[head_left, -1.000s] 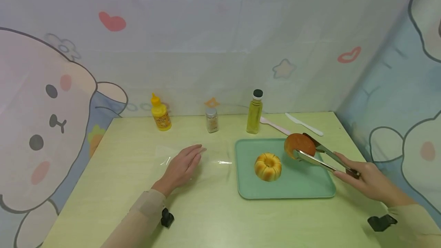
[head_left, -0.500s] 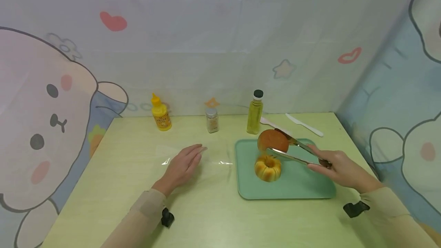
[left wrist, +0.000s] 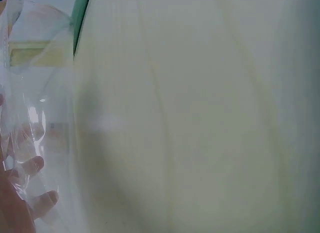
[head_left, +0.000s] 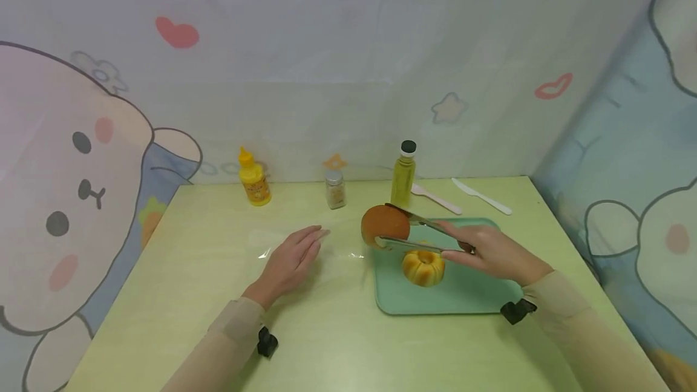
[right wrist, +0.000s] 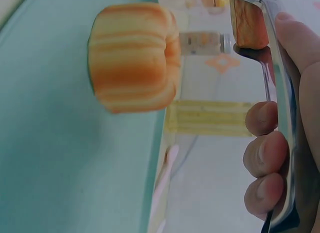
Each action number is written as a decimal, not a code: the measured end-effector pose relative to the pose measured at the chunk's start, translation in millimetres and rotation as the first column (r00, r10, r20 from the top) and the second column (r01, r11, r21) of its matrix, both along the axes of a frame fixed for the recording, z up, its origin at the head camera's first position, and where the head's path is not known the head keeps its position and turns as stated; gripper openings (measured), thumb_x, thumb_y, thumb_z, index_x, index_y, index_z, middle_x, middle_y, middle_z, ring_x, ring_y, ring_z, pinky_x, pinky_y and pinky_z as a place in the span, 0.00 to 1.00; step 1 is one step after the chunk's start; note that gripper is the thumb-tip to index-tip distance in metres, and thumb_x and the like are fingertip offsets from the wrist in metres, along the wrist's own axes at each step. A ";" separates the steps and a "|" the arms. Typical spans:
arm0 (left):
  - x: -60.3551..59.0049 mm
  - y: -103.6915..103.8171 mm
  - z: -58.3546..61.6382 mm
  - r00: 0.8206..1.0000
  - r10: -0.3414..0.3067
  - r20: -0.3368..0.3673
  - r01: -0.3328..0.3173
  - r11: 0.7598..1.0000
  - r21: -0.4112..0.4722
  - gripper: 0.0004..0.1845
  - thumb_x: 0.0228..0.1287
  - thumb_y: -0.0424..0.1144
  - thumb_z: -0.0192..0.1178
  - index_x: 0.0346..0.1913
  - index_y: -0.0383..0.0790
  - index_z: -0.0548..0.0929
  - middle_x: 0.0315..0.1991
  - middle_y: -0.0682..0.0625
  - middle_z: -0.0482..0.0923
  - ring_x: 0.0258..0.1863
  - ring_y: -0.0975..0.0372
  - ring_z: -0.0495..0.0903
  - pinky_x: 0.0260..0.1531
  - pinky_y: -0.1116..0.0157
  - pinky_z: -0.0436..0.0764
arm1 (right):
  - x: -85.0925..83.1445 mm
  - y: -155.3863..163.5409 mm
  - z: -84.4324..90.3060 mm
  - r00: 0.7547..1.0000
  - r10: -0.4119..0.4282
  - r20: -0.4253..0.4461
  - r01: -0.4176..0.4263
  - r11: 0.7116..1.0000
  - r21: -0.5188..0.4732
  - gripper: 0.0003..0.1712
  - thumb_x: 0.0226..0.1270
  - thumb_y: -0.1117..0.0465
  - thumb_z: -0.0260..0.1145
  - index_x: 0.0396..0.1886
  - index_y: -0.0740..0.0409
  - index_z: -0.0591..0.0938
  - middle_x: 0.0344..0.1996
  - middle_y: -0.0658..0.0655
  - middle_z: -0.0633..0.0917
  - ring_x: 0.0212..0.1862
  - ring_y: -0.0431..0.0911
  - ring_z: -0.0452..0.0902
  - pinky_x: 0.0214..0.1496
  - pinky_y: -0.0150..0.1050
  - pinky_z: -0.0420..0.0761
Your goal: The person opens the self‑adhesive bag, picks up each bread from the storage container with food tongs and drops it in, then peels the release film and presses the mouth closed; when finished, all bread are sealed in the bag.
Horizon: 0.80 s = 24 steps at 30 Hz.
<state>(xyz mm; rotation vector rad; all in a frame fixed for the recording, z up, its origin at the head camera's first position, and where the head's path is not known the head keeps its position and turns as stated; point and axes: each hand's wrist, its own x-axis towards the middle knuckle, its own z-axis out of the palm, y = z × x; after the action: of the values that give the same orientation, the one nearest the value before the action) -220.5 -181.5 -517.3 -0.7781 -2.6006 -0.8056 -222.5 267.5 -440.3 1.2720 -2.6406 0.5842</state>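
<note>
My left hand [head_left: 288, 264] holds a clear plastic bag [left wrist: 55, 108], its fingers showing through and beside the film in the left wrist view. My right hand [head_left: 487, 251] grips metal tongs [head_left: 422, 222]. Between the tong ends is a round brown bun [head_left: 381, 226], raised near the left edge of the green tray [head_left: 463, 302]. Under the tongs, a ridged ring-shaped yellow bread [head_left: 423, 270] sits on that tray; it looms large in the right wrist view, with part of the bun [right wrist: 249, 24] at the top right.
Along the back stand a yellow squeeze bottle [head_left: 255, 183], a small glass jar [head_left: 334, 190] with a grey lid and a bottle of yellow-green liquid [head_left: 402, 180]. A pink plastic fork [head_left: 438, 199] and a white plastic knife [head_left: 481, 196] lie behind the tray.
The right hand has carried the bun in the tongs leftward, from the tray's back right, past the ring-shaped bread, to its left edge. The left hand has stayed nearly still.
</note>
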 end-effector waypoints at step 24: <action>2.7 6.2 6.3 0.999 -0.037 0.025 0.036 0.998 0.052 0.21 0.85 0.41 0.48 0.73 0.47 0.78 0.73 0.44 0.74 0.73 0.48 0.71 0.71 0.44 0.72 | -15.2 -52.4 -4.8 0.986 0.120 0.117 -0.137 0.979 0.152 0.34 0.80 0.46 0.64 0.76 0.60 0.74 0.20 0.37 0.71 0.22 0.28 0.61 0.30 0.29 0.70</action>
<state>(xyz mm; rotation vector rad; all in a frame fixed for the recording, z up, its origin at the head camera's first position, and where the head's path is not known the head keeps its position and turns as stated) -217.9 -175.3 -511.0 -0.8075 -2.5846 -0.8955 -237.6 215.1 -445.1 1.5069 -2.7561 0.4800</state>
